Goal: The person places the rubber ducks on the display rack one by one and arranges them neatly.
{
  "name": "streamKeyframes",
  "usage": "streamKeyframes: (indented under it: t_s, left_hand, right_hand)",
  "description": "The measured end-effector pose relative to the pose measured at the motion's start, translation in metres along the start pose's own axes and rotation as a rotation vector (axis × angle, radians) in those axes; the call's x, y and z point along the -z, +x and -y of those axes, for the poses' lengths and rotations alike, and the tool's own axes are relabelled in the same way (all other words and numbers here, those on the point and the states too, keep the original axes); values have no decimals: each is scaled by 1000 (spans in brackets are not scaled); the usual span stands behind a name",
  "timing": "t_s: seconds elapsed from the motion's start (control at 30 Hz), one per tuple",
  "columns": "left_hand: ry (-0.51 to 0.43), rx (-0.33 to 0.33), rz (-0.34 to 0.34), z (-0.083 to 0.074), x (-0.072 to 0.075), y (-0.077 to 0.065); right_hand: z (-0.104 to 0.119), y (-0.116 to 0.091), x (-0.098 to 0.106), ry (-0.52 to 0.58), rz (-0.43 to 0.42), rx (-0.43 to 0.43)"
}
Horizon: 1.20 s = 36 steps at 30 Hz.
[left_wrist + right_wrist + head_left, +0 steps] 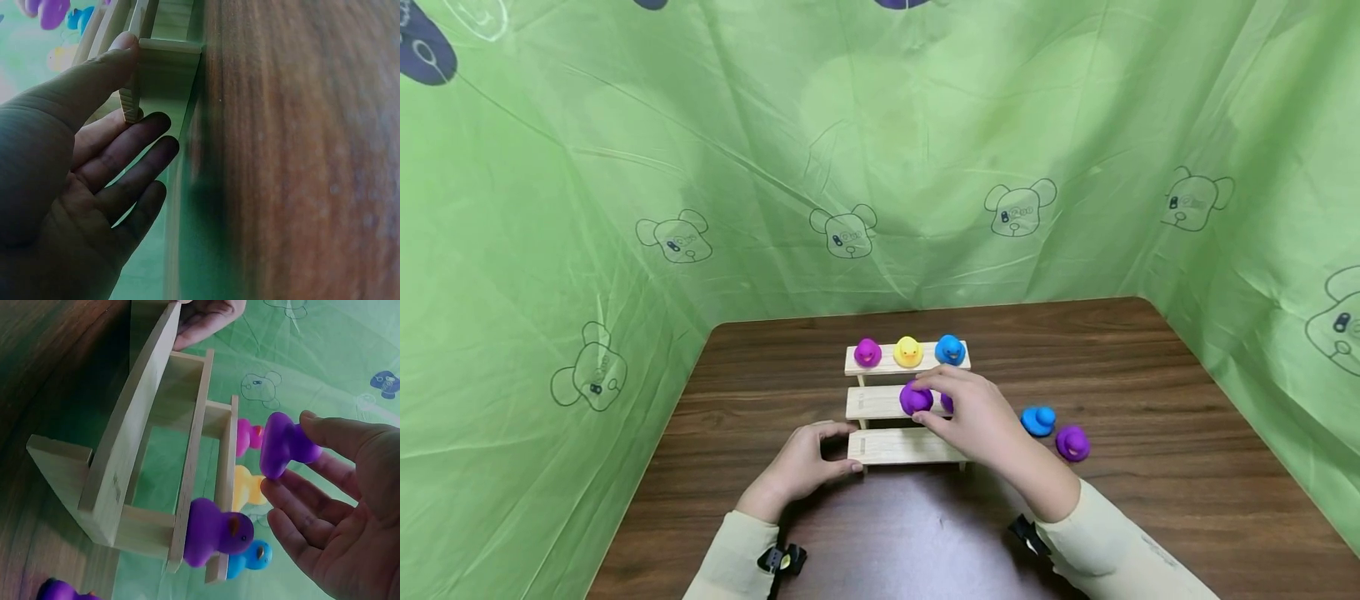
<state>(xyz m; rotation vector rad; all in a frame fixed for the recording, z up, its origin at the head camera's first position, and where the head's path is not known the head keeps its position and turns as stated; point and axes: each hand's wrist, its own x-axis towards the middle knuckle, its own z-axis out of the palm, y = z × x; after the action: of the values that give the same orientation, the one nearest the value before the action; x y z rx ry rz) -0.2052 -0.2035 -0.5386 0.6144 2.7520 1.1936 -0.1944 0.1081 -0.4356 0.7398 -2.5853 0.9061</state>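
My right hand (973, 412) pinches a purple rubber duck (916, 398) between thumb and fingers. In the right wrist view that duck (281, 447) is in front of the middle step, clear of the wood. A three-step wooden stand (910, 447) is in front of me. My left hand (802, 462) grips the left end of its lowest step, thumb (119, 56) on one edge and forefinger at the other. A second purple duck (212, 532) sits at the right end of the middle step, partly hidden by my right hand in the head view.
The top step bears a magenta duck (867, 353), a yellow duck (907, 352) and a blue duck (951, 350). Right of the stand, another blue duck (1038, 421) and a purple duck (1072, 443) lie on the brown table (1150, 375). Green curtains (925, 125) surround the table.
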Motion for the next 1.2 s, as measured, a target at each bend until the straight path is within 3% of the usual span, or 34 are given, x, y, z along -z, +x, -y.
streamKeyframes:
  t_s: [0.53, 0.97, 1.2]
  left_hand:
    - [13, -13, -6, 1, -1, 0]
    - [5, -5, -8, -1, -1, -1]
    - [-6, -3, -8, 0, -1, -1]
  right_hand:
    - [-1, 13, -24, -198, 55, 88]
    - [-1, 17, -30, -243, 99, 43]
    - [-2, 20, -32, -254, 81, 46]
